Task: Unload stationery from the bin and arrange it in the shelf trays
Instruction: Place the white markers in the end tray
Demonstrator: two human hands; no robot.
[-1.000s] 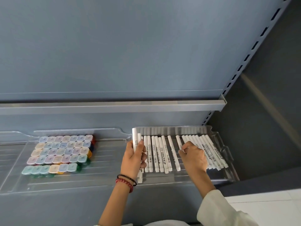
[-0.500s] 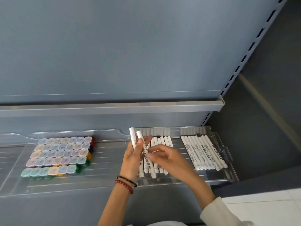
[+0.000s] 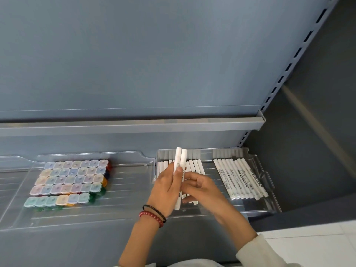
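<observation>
Left of centre, a clear tray (image 3: 134, 211) carries rows of small pastel-lidded boxes (image 3: 71, 180), well apart from the work. In the lower middle of the frame the hands block part of the right-hand clear tray (image 3: 277, 208). The left grip (image 3: 167, 189) is closed round two white markers (image 3: 180, 166), held upright side by side above that tray's left half. The right grip (image 3: 204, 191) has its fingertips (image 3: 189, 179) against their barrels; whether they pinch I cannot tell. Behind the hands lies a partly hidden row of markers (image 3: 195, 166), and to the right a second row (image 3: 238, 180) lies parallel. The left wrist bears black and red bead bracelets (image 3: 154, 214); the right arm ends in a white sleeve (image 3: 256, 253). Both trays sit on a blue-grey shelf under a grey rail (image 3: 134, 126), with a slotted upright (image 3: 289, 68) running to the upper right, a dark wall (image 3: 317, 132) beyond it and pale floor (image 3: 317, 243) at the lower right.
</observation>
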